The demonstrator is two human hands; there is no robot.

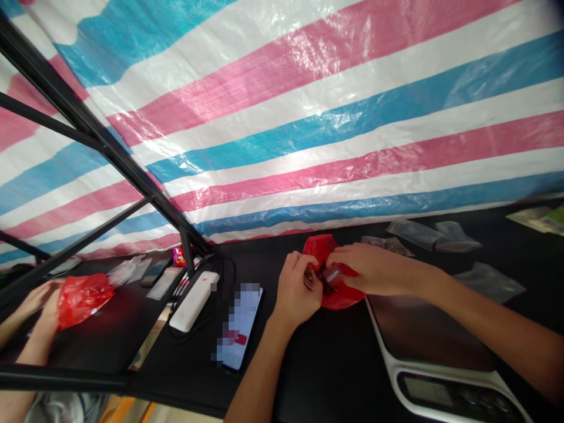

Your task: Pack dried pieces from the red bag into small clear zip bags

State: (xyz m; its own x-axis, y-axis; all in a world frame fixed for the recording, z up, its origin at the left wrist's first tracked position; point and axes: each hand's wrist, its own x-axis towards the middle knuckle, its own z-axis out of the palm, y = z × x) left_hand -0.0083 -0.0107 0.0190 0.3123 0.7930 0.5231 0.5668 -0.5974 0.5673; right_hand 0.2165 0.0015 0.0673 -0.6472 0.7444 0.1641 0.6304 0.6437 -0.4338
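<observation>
Here, left hand (pixel 297 291) and right hand (pixel 370 270) pinch, fingers closed, an unreadable packet (pixel 326 281) on a red bag (pixel 341 302).

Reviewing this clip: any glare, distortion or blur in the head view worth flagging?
Head view: wide-angle distortion bends the striped plastic tarp and its black frame bars, glare shines on the tarp's creases, a pixelated blur patch covers part of the phone, and the left hand and right hand over the red plastic bag stay fairly sharp.
</observation>
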